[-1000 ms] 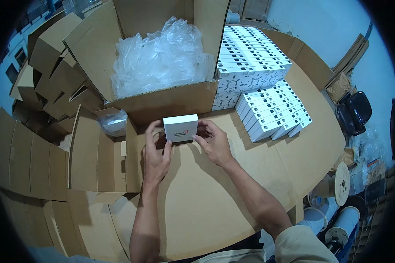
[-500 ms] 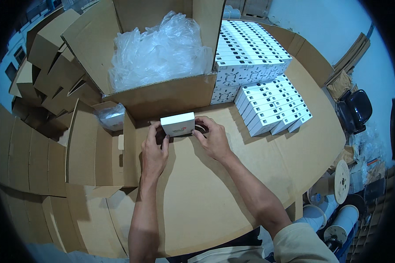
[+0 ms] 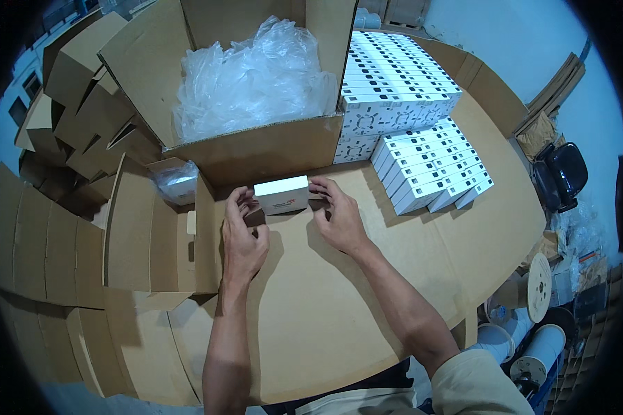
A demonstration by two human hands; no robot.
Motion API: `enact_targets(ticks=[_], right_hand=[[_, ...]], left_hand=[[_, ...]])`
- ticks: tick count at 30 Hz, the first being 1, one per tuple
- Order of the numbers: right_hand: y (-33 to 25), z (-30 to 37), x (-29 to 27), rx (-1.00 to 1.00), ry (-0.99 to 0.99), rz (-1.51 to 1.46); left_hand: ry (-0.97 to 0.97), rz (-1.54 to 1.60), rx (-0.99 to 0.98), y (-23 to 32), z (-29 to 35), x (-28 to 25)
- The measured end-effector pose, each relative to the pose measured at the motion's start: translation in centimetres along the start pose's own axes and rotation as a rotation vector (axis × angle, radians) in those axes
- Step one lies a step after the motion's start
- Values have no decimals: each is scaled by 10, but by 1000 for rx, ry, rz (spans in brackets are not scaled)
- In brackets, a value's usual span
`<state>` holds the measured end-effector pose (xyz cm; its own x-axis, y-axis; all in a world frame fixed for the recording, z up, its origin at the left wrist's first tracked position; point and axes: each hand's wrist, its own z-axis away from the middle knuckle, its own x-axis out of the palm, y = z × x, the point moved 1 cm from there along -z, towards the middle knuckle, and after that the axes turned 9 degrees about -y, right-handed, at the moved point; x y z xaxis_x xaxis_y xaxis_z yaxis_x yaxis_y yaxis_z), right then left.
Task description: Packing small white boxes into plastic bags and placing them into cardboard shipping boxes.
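Note:
A small white box [image 3: 282, 196] with a small red mark on its front stands upright on the cardboard-covered tabletop [image 3: 311, 304] in front of me. My left hand [image 3: 245, 234] is at its left side, fingers and thumb apart, the fingertips close to the box's edge. On the other side, my right hand [image 3: 340, 220] has its fingertips at or near the right edge, with the thumb held away from the box. Neither hand is wrapped round it. I cannot tell whether the fingertips touch it.
Behind the box stands a large carton [image 3: 256, 149] full of clear plastic bags [image 3: 256, 76]. To the left, an open carton [image 3: 128, 235] holds a plastic-wrapped item [image 3: 178, 183]. Stacked white boxes [image 3: 426, 166] fill the back right. Empty cartons [image 3: 90, 104] pile up far left; spools [image 3: 540, 346] stand lower right.
Both thumbs have come away from the front of the white box, and the hands have loosened from its sides. The box has stayed in almost the same place.

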<state>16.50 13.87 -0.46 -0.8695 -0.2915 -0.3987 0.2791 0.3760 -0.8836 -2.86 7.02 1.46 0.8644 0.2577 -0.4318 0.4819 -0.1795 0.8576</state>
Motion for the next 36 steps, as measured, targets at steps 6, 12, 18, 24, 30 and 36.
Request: enact_targets(ticks=[6,12,18,24,30,36], right_hand=[[4,20,-10,-70,16,227],[-9,48,-24,-218,-88,586],[-13,51,-24,-214,-109,600],[-9,56,-29,-138,-196,538],[-14,58,-30,-127,-204,521],[-15,58,-30,-121,-205,538]], left_hand=[[158,-105,113,9,7,-13],[293,-139,292,72,-35,-29],[384,-155,257,113,-134,-73],[235,-330,189,100,-236,-95],[2,-775,231,81,-289,-95],[-123,-864,150,74,-310,-99]])
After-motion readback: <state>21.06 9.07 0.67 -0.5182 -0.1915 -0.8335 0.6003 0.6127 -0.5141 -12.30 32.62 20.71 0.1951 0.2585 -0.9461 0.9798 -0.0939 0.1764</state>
